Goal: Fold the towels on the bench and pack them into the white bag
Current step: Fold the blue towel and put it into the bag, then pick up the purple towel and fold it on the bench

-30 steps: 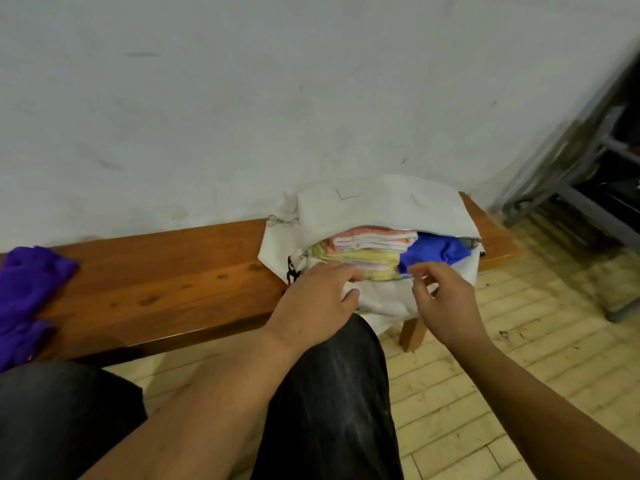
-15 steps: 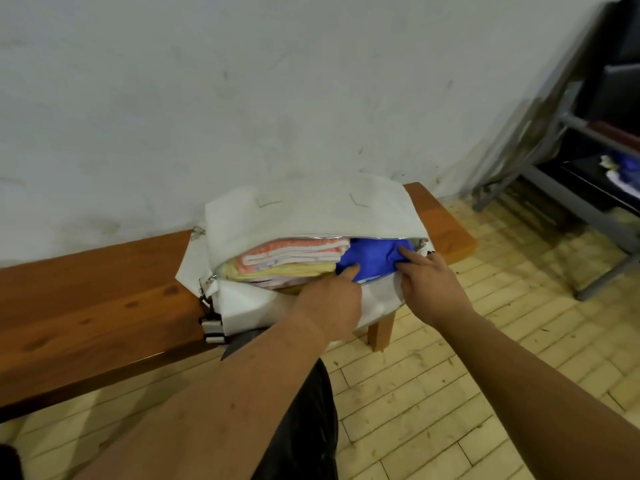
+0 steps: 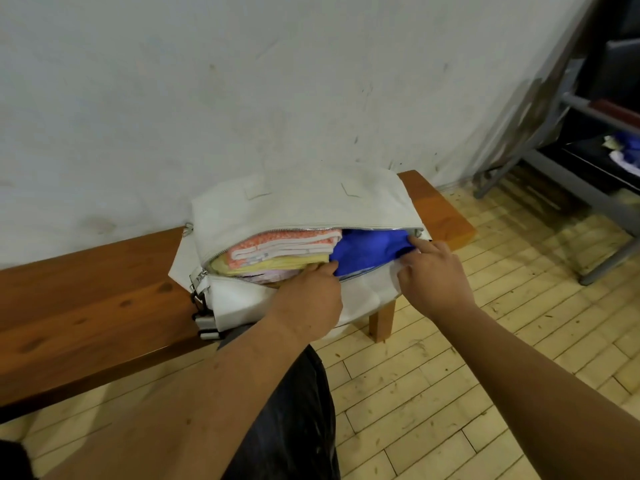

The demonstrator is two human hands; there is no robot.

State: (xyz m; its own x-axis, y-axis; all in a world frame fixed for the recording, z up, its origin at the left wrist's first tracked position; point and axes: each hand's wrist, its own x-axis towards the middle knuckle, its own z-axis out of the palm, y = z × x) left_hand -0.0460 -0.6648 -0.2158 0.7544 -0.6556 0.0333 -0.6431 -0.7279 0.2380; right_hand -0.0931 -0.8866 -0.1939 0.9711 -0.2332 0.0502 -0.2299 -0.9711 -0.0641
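- Towels [image 3: 281, 258], folded: all in view are packed inside the white bag [image 3: 298, 206], which lies on its side at the 3 o'clock end of the wooden tabletop [image 3: 97, 289], against the wall [image 3: 242, 81].
- Bag mouth: unzipped, facing 6 o'clock, with the upper flap lifted.
- Contents, 9 o'clock half: a stack with an orange-and-white towel [image 3: 284, 244] on top, a yellow towel [image 3: 277, 263] under it and a pale pink towel [image 3: 273, 276] lowest.
- Contents, 3 o'clock half: a blue towel [image 3: 367, 252], touching the stack.
- Left hand [image 3: 308, 303]: at the lower lip of the mouth, fingers bent inward where the stack meets the blue towel. The tips are hidden, so I cannot tell whether it grips anything.
- Right hand [image 3: 436, 271]: fingers extended, forefinger pressing the blue towel at the 3 o'clock corner, thumb on the bag's front panel.
- Strap buckle [image 3: 205, 328]: hangs off the bag's 9 o'clock end.
- Metal rack [image 3: 571, 188]: on the floor at 2 o'clock, well apart from the bag.
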